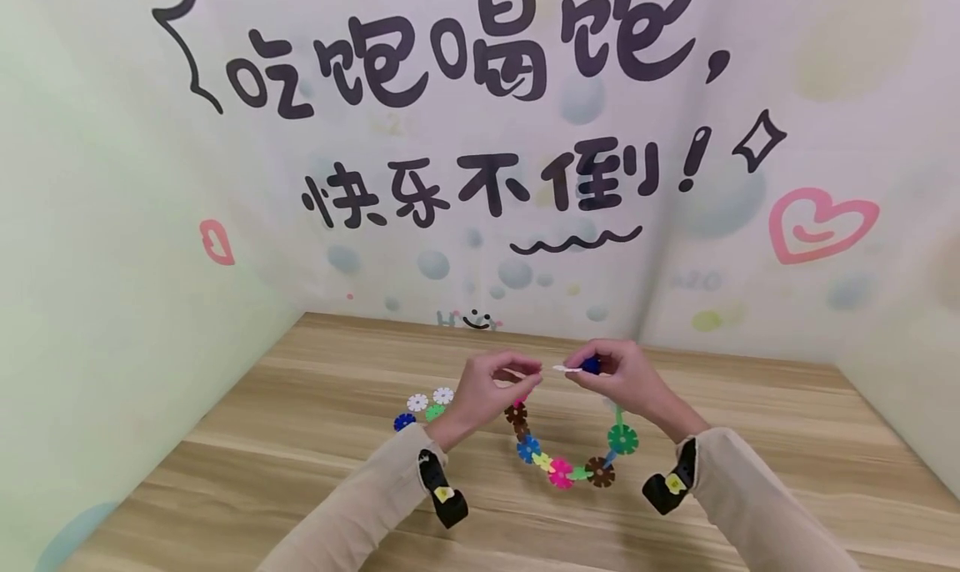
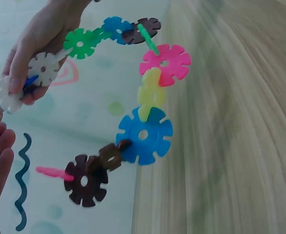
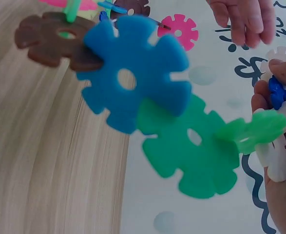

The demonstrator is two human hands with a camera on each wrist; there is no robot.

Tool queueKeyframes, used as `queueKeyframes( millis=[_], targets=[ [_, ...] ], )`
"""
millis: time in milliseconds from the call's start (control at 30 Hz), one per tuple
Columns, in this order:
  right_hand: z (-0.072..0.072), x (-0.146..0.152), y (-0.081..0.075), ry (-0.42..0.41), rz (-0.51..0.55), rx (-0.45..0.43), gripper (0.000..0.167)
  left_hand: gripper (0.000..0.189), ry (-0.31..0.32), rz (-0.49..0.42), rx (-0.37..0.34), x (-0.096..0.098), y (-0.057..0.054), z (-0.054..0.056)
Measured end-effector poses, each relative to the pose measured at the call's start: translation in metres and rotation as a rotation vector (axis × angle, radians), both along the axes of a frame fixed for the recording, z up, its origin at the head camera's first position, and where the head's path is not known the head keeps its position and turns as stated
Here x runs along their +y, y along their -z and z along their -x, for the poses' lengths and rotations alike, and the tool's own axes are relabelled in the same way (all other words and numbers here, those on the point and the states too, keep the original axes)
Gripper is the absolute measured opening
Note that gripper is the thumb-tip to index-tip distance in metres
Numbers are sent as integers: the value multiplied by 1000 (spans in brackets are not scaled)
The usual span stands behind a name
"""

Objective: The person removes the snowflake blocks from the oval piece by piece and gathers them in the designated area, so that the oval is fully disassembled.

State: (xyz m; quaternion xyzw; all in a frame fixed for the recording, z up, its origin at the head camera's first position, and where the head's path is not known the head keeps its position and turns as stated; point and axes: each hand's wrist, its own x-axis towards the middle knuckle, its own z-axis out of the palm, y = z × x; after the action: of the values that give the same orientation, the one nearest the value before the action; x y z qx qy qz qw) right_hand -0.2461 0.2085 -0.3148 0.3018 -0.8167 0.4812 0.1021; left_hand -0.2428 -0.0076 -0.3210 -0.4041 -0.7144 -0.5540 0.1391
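Sleeves [image 1: 352,493] flank linked discs [image 1: 557,481] within table edges [image 1: 352,325]; left hand [image 1: 486,388] apart.

A: anyone see a way through here?
B: up top, only a narrow gap between the left grip [image 1: 487,386] and the white notched plastic disc [image 1: 564,368] pinched in the right grip [image 1: 626,378]. Below, the drooping chain of multicoloured notched plastic discs [image 1: 561,474] blocks the middle.
A: left side?
B: small white, green and blue plastic discs [image 1: 417,403] there. Outside the beige right sleeve [image 1: 772,505], the wood-grain desk [image 1: 847,455] has room tho, up to the white printed backdrop [image 1: 465,130].
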Motion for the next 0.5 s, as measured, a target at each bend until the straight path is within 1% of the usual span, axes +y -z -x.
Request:
queueKeyframes(
  millis=[100,233,333,500],
  targets=[
    [-1,-3,0,-4,-10,-20,5,15,7,-11,26,5,0,-1],
    [-2,-5,0,-15,-11,-34,6,15,14,-1,28,8,0,-2],
    [-2,-6,1,-26,-7,-24,6,13,14,10,25,10,-1,-2],
    [-1,-5,3,-47,0,-8,5,11,23,8,39,12,-1,-2]
  ],
)
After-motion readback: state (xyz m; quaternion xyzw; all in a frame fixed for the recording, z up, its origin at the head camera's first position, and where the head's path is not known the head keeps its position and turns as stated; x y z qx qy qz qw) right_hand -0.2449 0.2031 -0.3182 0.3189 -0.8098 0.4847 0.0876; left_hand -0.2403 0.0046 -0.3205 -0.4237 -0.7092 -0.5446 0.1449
